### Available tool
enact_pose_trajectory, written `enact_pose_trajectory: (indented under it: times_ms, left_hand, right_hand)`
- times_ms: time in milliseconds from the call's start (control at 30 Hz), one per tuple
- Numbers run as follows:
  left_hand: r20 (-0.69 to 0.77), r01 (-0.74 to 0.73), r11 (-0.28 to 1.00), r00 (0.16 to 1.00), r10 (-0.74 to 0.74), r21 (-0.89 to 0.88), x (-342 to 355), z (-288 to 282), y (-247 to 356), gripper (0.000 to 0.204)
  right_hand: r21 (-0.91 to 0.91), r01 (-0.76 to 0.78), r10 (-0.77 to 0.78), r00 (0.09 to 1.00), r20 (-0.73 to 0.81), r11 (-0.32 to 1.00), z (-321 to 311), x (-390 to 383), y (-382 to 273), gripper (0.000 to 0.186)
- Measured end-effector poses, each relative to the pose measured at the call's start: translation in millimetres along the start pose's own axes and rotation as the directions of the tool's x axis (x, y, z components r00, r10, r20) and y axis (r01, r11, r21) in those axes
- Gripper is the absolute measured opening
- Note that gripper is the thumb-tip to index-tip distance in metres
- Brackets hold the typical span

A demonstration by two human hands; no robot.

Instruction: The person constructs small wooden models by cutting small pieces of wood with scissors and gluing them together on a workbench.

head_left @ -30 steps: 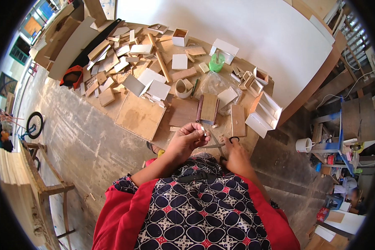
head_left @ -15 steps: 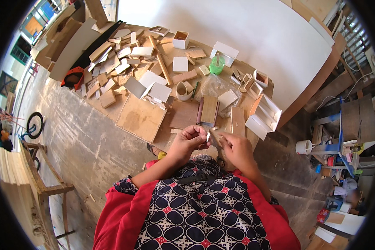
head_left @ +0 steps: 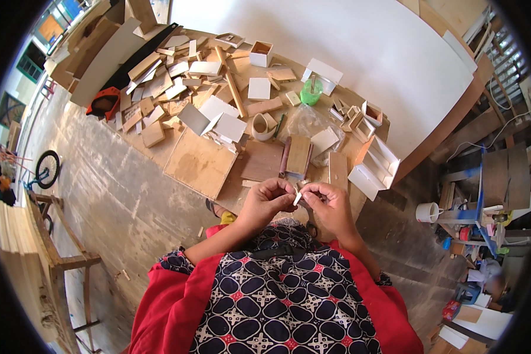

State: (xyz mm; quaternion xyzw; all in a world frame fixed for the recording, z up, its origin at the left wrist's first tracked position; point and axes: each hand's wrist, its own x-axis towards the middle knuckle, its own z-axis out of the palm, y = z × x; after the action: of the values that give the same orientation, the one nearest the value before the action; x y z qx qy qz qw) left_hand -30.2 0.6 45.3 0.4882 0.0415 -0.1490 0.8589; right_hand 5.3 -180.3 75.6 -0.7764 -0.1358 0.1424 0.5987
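Just past my lap, at the table's near edge, both hands meet around a small white piece (head_left: 297, 199), narrow like a strip; its exact kind is too small to make out. My left hand (head_left: 264, 203) pinches it between thumb and fingertips. From the other side, the fingertips of my right hand (head_left: 330, 207) are closed on its upper end. A dark loop-shaped object (head_left: 312, 229) shows below the right hand, partly hidden. Beyond my hands lie a brown board (head_left: 262, 160) and a wooden block (head_left: 298, 154) with dark sides.
Wood offcuts (head_left: 153, 134) crowd the table's left, beside an orange-handled saw (head_left: 104, 103). A square plywood panel (head_left: 197, 164) lies near the left edge. Further back stand a green cup (head_left: 311, 90) and a white roll (head_left: 262, 126). A white divided box (head_left: 376, 168) sits at right.
My right hand has moved left and up to the left hand, and its fingertips now grip the white piece too. The white piece has tilted slightly.
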Motion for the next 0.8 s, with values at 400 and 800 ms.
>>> enact_pose_trajectory:
  times_ms: [400,800]
  left_hand:
    - [-0.015,0.044,0.998,0.999,-0.044,-0.036,0,-6,-5,0.013]
    - [-0.048,0.043,0.98,0.997,-0.053,-0.193,2,-19,-10,0.016]
  right_hand:
    - [-0.036,0.072,-0.073,0.997,-0.012,0.997,16,3,5,0.009]
    - [0.231,-0.197,0.171,0.977,0.13,0.953,17,19,13,0.014]
